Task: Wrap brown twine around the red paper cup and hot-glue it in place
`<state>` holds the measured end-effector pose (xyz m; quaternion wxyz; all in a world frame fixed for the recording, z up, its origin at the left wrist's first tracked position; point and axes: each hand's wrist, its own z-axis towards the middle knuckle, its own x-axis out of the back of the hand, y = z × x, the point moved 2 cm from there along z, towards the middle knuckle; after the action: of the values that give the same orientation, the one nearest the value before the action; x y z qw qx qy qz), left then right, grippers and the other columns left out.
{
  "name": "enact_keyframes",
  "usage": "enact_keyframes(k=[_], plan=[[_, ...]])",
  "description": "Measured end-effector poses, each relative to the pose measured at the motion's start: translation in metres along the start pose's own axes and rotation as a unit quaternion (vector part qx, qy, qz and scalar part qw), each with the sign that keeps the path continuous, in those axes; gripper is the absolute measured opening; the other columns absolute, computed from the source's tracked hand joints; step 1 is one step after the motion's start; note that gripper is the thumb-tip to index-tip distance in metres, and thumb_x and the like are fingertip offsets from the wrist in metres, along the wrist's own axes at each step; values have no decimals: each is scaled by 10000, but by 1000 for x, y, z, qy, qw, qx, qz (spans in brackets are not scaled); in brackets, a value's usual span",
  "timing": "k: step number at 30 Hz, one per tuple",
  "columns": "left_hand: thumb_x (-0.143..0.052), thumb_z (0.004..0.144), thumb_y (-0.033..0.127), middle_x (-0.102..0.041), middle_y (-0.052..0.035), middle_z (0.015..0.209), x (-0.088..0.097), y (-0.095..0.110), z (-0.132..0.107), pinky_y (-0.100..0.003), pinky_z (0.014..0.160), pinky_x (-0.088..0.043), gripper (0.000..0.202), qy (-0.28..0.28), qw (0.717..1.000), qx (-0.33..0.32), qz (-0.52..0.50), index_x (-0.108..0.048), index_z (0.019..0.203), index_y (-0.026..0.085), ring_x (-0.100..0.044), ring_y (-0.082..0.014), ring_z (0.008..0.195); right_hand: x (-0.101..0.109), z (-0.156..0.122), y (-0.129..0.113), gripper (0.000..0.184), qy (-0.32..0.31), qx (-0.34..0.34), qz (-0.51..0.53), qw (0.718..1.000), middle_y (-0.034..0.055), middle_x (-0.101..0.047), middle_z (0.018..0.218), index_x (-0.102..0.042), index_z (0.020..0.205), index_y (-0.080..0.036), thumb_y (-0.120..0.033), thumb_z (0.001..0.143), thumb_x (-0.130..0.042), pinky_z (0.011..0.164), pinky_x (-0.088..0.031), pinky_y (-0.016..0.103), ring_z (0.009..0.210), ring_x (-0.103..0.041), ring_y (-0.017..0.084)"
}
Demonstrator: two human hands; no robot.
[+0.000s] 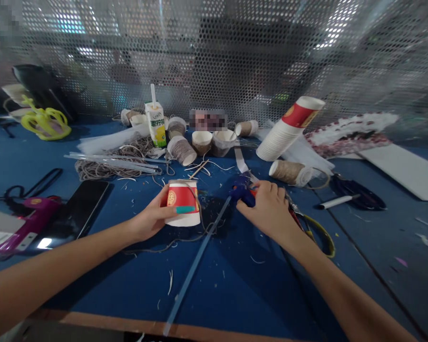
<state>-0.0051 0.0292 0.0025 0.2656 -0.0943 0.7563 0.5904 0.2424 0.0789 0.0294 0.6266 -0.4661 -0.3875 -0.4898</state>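
My left hand (151, 211) is wrapped round a red and white paper cup (181, 202), turned upside down just above the table. A thin brown cord (171, 244) hangs from the cup and trails over the tabletop. My right hand (269, 206) is closed on a blue hot glue gun (240, 190). A long clear glue stick (196, 263) sticks out of the gun's rear toward the table's front edge. My right fingers partly hide the gun. Behind my right wrist lie scissors (319, 232) with yellow-edged handles.
Several cord-wrapped cups (181, 150) stand or lie at the back, beside a drink carton (156, 124) and a heap of grey cord (128, 156). A leaning cup stack (283, 130) is at back right. A phone (82, 209) and a purple glue gun (24, 223) lie left.
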Motion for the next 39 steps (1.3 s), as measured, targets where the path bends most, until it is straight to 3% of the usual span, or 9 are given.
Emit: enact_keyframes(k=[7,10,15,18,20,26,29,34,39], plan=[[-868,471,220,-661,-84,1095,-3,2,-2,-474,905,-496,734,-21,995,-50,89,-511,1112,212,-643,-289,998,-4,6,4,366,-36,1,37,999,121,-499,866,-435,848,-171,-309,566,-624,719,-505,507,840,-563,323],[-864,493,189,-665,-84,1081,-7,5,-6,-515,972,-449,687,-33,976,-124,178,-532,1093,208,-615,-301,1063,-1,12,7,313,7,23,77,997,86,-518,830,-426,824,-202,-285,576,-597,713,-510,491,780,-572,280],[-858,533,242,-652,-58,1153,-4,8,-11,-463,1029,-440,712,86,955,-252,131,-536,1168,262,-585,-281,1135,11,17,19,319,128,97,185,969,70,-552,822,-463,807,-218,-299,560,-649,688,-502,443,744,-573,253],[-804,629,337,-686,-3,1069,5,7,-9,-422,1014,-466,579,176,946,-269,32,-550,1148,310,-619,-238,1088,12,18,24,302,124,83,371,917,14,-539,724,-493,766,-235,-341,587,-712,541,-476,368,575,-533,182],[-800,628,327,-692,2,1063,8,5,-6,-426,1015,-467,538,180,952,-248,5,-565,1111,304,-620,-245,1101,11,17,21,228,84,53,470,877,-22,-516,616,-509,767,-241,-410,708,-650,419,-421,323,427,-467,137],[-801,562,312,-687,-100,1112,3,-2,-1,-513,1009,-448,580,-6,999,-48,-10,-602,1096,200,-614,-345,1108,19,9,-11,244,-111,7,665,738,-49,-490,433,-576,772,-198,-441,766,-578,318,-280,235,301,-384,88],[-789,579,366,-675,-125,1133,2,-2,0,-523,986,-454,658,-26,999,4,-25,-562,1170,191,-629,-346,1074,23,-4,-23,274,-189,-9,689,700,-71,-417,333,-604,727,-174,-441,777,-563,292,-227,208,238,-282,54],[-842,552,305,-690,-119,1076,4,-5,1,-459,903,-507,673,6,999,20,30,-544,1141,171,-666,-295,981,23,-26,-34,314,-219,-28,677,703,-84,-402,306,-586,635,-176,-455,765,-644,258,-254,181,216,-296,44],[-859,529,220,-703,-96,1059,-1,-7,-4,-427,885,-515,646,-22,998,-9,65,-547,1094,181,-675,-274,964,10,-42,-27,408,-227,-31,601,766,-57,-462,326,-569,559,-183,-538,717,-695,295,-351,190,262,-405,63]])
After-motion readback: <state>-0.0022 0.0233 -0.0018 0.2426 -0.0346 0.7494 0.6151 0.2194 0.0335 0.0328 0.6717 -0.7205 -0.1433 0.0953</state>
